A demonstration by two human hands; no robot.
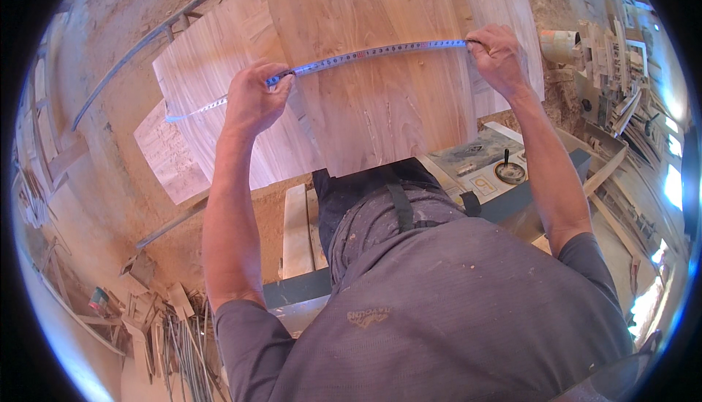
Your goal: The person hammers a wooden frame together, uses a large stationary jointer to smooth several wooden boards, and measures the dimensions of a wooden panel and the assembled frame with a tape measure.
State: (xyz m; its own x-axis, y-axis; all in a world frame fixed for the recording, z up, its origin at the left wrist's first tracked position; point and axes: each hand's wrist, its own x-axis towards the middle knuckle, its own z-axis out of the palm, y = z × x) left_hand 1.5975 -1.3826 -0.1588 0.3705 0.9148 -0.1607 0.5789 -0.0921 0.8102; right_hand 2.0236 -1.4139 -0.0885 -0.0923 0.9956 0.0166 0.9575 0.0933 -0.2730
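Tape measure (365,54) stretched flat across top wooden board (380,87), spanning left edge to right edge. Left hand (252,98) pinching tape at left edge; right hand (497,54) fingers curled, pinching tape end at right edge. Further boards (197,87) stacked beneath.

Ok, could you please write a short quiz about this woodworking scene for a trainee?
1. True or false: the flat pale wooden board lies under the thin silver measuring tape.
2. Which hand pins the tape at the board's right edge? A) left hand B) right hand
3. Fill in: the loose end of the tape trails past the ____ hand.

Key: 1 true; 2 B; 3 left
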